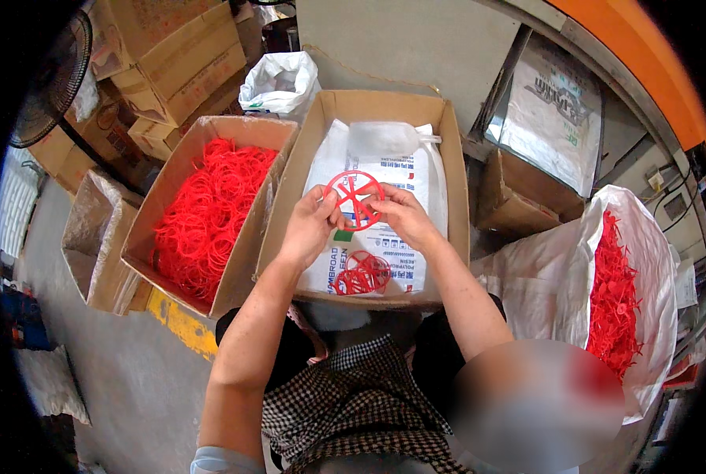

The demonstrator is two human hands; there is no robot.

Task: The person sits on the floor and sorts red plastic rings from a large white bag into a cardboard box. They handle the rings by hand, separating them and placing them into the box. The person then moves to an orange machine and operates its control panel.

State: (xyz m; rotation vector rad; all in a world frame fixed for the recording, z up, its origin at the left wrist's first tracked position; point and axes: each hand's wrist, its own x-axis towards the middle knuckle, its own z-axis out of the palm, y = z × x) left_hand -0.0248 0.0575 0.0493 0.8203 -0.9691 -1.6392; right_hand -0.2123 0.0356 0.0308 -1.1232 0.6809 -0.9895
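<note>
Between my two hands is a red plastic ring with inner spokes [352, 194], held over the open carton in front of me. The fingers of my left hand [311, 218] pinch its left rim. My right hand [407, 214] grips the right side, with fingertips at the rim and spokes. Below, a printed white polypropylene resin sack [317, 243] lines the cardboard carton [457, 201]. A small pile of red spoked rings [362, 275] lies on the sack near my side. At the carton's far end is a translucent plastic container [382, 139].
A carton [279, 127] of thin red plastic rings [217, 207] stands at left. To the right, a white sack [530, 272] holds spiky red plastic pieces [613, 296]. Around are an empty box [101, 237], a white bag [282, 83], a fan [54, 77] and stacked cartons [175, 59].
</note>
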